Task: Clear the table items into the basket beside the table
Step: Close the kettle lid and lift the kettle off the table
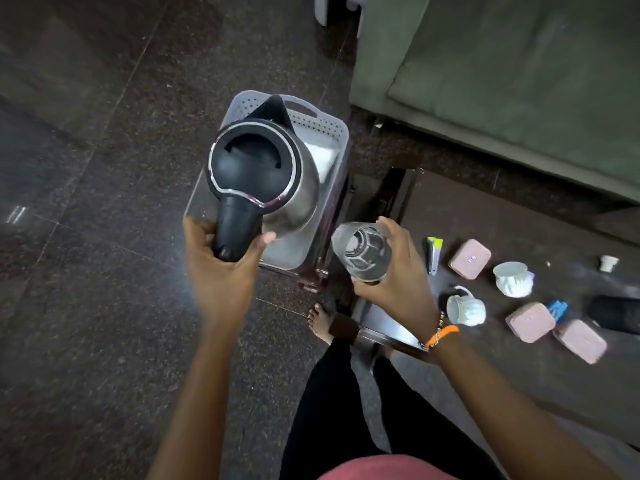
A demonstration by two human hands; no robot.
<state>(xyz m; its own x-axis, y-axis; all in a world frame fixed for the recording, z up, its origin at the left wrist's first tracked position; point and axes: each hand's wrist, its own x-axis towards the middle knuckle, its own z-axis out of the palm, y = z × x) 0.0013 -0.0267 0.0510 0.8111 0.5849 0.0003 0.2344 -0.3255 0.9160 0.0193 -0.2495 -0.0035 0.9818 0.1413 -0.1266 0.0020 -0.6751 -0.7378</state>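
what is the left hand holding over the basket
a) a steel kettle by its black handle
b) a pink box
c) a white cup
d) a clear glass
a: the left hand grips the black handle of the steel kettle above the grey basket, while the clear glass is in the right hand.

Home, prob. a living rm. Green sofa at 1 o'clock, dark polished stone floor at 9–11. Low dark table at 3 w/ household bits: ceramic cups, pink lidded boxes. Person stands barefoot at 6. Plastic basket at 12.
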